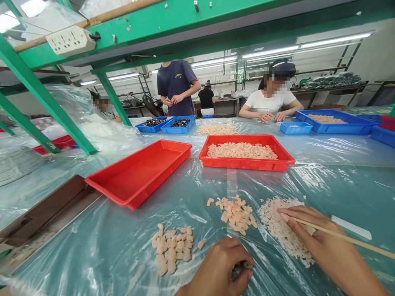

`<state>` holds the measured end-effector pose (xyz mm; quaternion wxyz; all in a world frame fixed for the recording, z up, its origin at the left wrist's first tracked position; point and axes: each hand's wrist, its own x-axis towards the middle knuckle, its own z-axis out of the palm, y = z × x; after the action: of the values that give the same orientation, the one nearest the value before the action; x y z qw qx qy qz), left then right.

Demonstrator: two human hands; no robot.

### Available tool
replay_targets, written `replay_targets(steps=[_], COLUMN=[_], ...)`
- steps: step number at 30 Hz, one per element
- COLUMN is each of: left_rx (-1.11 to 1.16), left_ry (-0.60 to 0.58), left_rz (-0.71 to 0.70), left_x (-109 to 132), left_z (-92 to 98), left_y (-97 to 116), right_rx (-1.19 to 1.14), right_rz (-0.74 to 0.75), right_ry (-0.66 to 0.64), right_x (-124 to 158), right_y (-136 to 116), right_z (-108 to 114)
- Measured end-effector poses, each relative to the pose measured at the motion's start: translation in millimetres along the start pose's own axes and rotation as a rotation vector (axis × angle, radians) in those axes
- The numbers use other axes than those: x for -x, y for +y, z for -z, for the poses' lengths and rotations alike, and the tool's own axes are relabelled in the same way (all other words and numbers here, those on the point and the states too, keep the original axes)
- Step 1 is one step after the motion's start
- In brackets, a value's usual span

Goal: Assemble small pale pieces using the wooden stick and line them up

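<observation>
My left hand point(220, 267) is curled closed near the bottom edge. Something small and partly dark shows between its fingers, too hidden to name. In my right hand point(327, 242) a thin wooden stick point(361, 241) is held, its tip hidden by the fingers. That hand hovers over or rests on a pile of tiny white ring-like pieces point(277, 218); which one, I cannot tell. Left of the left hand lies a group of peach-coloured small parts point(173, 248), with one loose part point(201, 244) beside it. A looser heap of similar peach parts point(237, 213) lies beyond the left hand.
A red tray point(247, 163) of peach parts stands ahead, with another red tray point(145, 168) to its left. A white strip point(352, 227) lies right. Blue trays point(179, 128) and co-workers point(268, 100) are across the plastic-covered table. A green frame point(46, 94) rises left.
</observation>
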<state>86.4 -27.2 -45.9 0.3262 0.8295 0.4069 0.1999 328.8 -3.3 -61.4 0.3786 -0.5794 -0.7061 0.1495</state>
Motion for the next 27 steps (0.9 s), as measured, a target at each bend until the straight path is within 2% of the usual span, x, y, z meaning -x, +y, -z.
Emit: replay_targets(steps=[6, 9, 12, 15, 22, 27], left_rx=[0.024, 0.044, 0.083, 0.110, 0.117, 0.043], left_ry=[0.026, 0.046, 0.075, 0.099, 0.107, 0.108], left_rz=[0.102, 0.152, 0.133, 0.094, 0.071, 0.109], left_x=[1.5, 3.1, 3.8, 4.0, 4.1, 2.2], left_z=[4.4, 6.0, 4.8, 2.0, -0.3, 1.4], left_y=[2.3, 3.4, 2.8, 0.5, -1.2, 3.7], right_rx=[-0.047, -0.182, -0.278, -0.297, -0.255, -0.140], right_rz=[-0.048, -0.053, -0.030, 0.032, 0.154, 0.364], right_ry=[0.023, -0.031, -0.107, -0.164, -0.181, -0.116], right_x=[4.8, 12.0, 19.4, 24.4, 27.7, 27.6], right_y=[-8.6, -31.3, -57.9, -71.9, -63.5, -65.7], right_z=[1.5, -5.7, -19.0, -32.0, -43.3, -47.1])
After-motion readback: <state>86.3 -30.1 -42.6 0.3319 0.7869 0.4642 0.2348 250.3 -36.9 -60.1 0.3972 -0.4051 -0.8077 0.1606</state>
